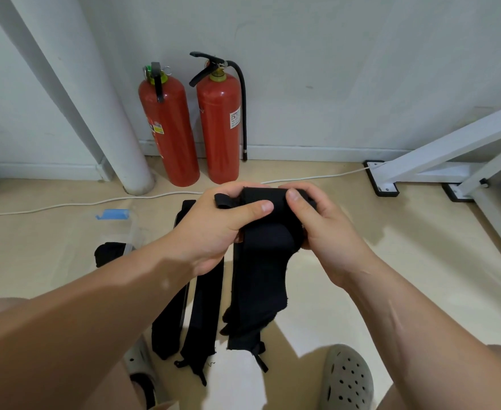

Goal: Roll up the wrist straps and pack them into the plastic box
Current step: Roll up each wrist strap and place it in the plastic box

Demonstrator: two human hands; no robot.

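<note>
Beige smooth floor [391, 261], plain white wall [332, 69] behind it; two red fire extinguishers [219, 128] stand side by side against the wall, a fat white pipe [95, 99] just left of them, a white cable [65, 205] snaking along the floor, white table legs [450, 143] off to the right; a grey clog [346, 380] down at the bottom.

The wrist strap [261, 261] is up in the air between both hands; left hand [213, 229] and right hand [326, 229] are each curled round the rolled end, thumbs on top; the roll's axis runs left to right, and the loose tail hangs from it toward the person's feet, long axis running near to far, loop end lowest.

Two more straps [204, 306] lie flat on the floor under the left arm, roughly parallel, pointing away from the person; the clear plastic box [130, 229] sits just left of them with something black [108, 253] in it, can't tell what.
</note>
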